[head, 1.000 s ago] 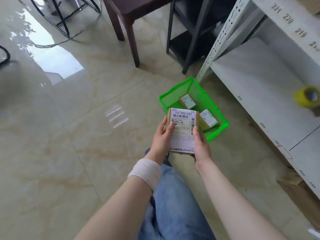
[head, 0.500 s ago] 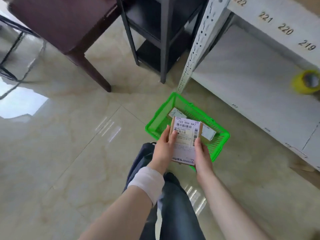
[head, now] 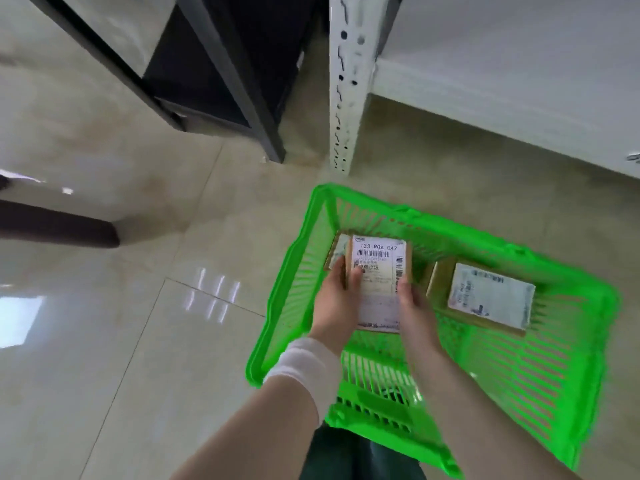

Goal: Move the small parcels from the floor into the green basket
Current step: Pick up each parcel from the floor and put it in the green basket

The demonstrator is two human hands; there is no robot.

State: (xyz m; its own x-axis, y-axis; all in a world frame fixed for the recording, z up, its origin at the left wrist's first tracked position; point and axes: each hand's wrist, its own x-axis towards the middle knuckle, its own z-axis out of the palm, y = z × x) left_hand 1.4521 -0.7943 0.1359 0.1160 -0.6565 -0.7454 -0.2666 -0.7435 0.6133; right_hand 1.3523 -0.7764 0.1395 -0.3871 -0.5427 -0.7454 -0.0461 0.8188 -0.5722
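A small brown parcel [head: 378, 271] with a white shipping label is held between both hands inside the green basket [head: 294, 289], low over its floor. My left hand [head: 334, 299], with a white wristband, grips the parcel's left edge. My right hand [head: 414, 303] grips its right edge. A second labelled parcel [head: 488, 299] lies in the basket to the right. A third parcel [head: 336, 251] lies partly hidden behind the held one at the basket's far left.
The basket stands on a glossy tiled floor. A white perforated shelf post [head: 346, 98] and a white shelf board [head: 519, 64] are just behind it. A black rack [head: 221, 81] stands at back left, a dark chair leg [head: 59, 230] at left.
The view has moved in close over the basket. Both hands have lowered the held parcel from above the basket's near rim down inside it.
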